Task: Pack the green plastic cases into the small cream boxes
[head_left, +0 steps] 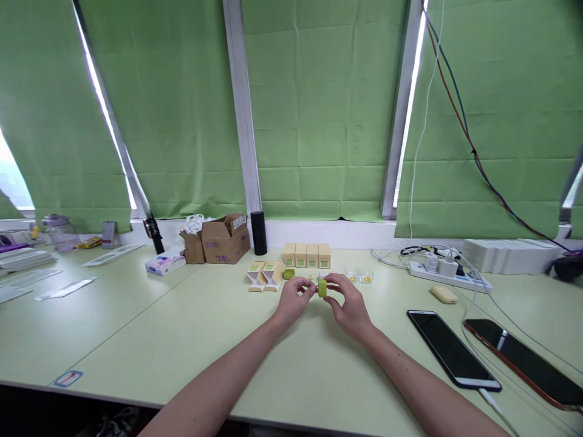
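Note:
Near the middle of the table, my right hand [350, 305] grips a small green box-like piece [322, 288] between thumb and fingers. My left hand [294, 298] is pinched at the left side of that piece; what its fingertips hold is too small to make out. Just behind my left hand lies another green piece [288, 274]. Two opened cartons [265, 276] lie to its left. Behind are several small closed boxes [306, 256] in a row. Two clear containers with yellow bits [359, 276] sit beyond my right hand.
Two phones [453, 349] [523, 358], a beige oval object [443, 295] and a power strip [450, 277] with cables lie right. A cardboard box [225, 240], black cylinder [259, 233] and tissue pack [165, 262] stand back left.

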### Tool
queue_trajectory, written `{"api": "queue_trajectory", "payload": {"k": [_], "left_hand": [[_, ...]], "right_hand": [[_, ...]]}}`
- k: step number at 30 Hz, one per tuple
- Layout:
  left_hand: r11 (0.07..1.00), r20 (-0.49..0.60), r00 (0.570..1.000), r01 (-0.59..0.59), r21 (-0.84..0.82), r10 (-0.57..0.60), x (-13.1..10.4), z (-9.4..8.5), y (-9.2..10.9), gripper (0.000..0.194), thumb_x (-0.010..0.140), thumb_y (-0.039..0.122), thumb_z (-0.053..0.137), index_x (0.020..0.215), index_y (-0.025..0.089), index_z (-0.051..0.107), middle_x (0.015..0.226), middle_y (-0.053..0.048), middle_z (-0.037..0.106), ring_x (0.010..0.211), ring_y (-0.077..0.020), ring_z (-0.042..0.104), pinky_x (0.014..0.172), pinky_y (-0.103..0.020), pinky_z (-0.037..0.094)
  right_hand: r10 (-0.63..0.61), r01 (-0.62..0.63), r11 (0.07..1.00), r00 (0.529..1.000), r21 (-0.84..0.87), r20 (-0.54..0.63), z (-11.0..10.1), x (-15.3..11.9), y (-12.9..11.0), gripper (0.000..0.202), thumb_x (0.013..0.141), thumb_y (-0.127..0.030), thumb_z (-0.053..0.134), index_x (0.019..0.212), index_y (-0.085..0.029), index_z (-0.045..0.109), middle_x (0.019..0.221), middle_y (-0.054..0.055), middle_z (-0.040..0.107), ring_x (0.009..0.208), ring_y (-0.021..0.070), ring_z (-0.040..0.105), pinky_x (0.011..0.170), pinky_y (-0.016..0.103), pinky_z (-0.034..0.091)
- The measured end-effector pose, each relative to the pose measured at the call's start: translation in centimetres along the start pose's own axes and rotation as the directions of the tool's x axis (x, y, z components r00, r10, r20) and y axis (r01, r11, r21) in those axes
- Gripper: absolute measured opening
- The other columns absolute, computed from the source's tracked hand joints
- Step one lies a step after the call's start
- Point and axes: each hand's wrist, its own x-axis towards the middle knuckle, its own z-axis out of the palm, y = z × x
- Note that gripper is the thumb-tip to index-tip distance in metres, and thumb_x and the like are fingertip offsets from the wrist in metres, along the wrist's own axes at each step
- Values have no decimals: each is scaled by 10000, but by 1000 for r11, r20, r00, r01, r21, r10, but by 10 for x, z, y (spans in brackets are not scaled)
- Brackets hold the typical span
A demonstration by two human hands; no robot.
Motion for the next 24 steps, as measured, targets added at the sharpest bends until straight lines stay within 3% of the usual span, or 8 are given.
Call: {"api": "queue_trajectory", "payload": {"k": [15, 24], "left_hand": [[996, 3, 999, 52, -78, -52, -1, 0, 2, 253, 812, 403, 697, 773, 154, 721, 811, -81, 743, 782, -207, 667, 750, -319, 508], [972, 28, 997, 81, -221, -77, 1, 2, -4, 272, 769, 418, 749, 779, 150, 709, 809, -81, 744, 800, -219, 690, 805, -353, 539]], "right_hand": [[27, -27, 999, 1000, 33, 3, -1, 0, 1, 404, 892, -118, 574, 1265, -273, 585, 1230, 92, 620, 1116, 261, 651, 952, 504, 643], [27, -26, 999, 1000, 35, -6, -1, 0, 0, 406, 895, -115, 576, 1271, -268, 585, 1235, 97, 617, 1092, 253, 659, 944, 503, 647]]}}
